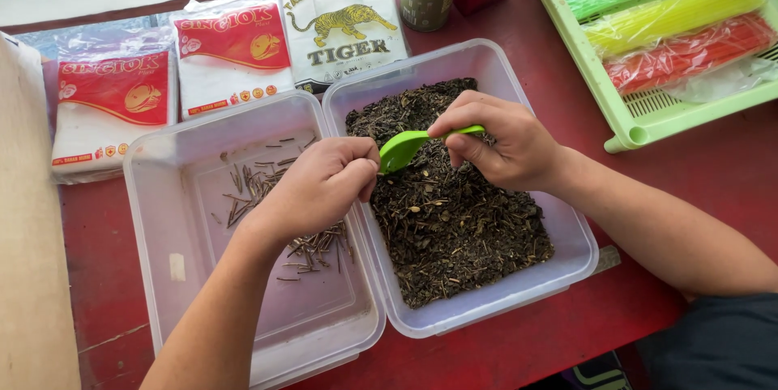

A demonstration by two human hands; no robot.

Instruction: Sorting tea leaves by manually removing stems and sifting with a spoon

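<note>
The right hand (506, 147) holds a green spoon (409, 147) by its handle, fingers pinched shut around it, with the bowl of the spoon tilted down and to the left, just above the dark leaf mix (450, 212). That mix of dried bits and small stalks fills the right tub (579, 252), a clear plastic box on the red table (648, 309). The left hand (324, 183) sits over the join between the 2 tubs, curled into a loose fist with its fingertips drawn together right beside the spoon's bowl; whether they grip anything cannot be told. Under that hand and wrist the left tub (162, 244), also clear, holds only a thin scatter of pale sticks (259, 187) on its floor. The 2 tubs touch side by side. Behind them lie 3 flat packs (231, 50) of plastic bags, 2 red and white, 1 white with a tiger picture. At the far right a pale green tray (640, 127) carries bundles of pink, green, yellow and red straws (673, 9).
</note>
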